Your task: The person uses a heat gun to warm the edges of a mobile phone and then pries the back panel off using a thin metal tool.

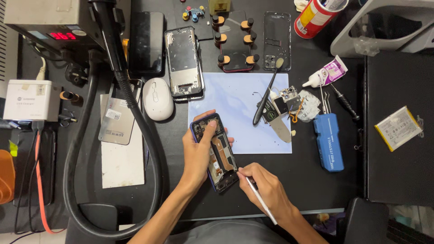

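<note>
An opened smartphone (216, 151) with its back off lies tilted on the black bench, partly on a pale blue mat (235, 99). My left hand (197, 151) grips it from the left, thumb resting on its upper part. In my right hand (266, 190) is a thin silver tool (260, 199), held like a pen, its tip touching the phone's lower right edge.
A white mouse (157, 98), a bare phone frame (183, 61), a clamped phone (235, 43) and a clear back cover (276, 38) lie behind. Loose boards, a brush (266, 97), a glue tube (326, 73), a blue case (328, 141), a battery (398, 128) sit right. A thick black hose (135, 117) curves left.
</note>
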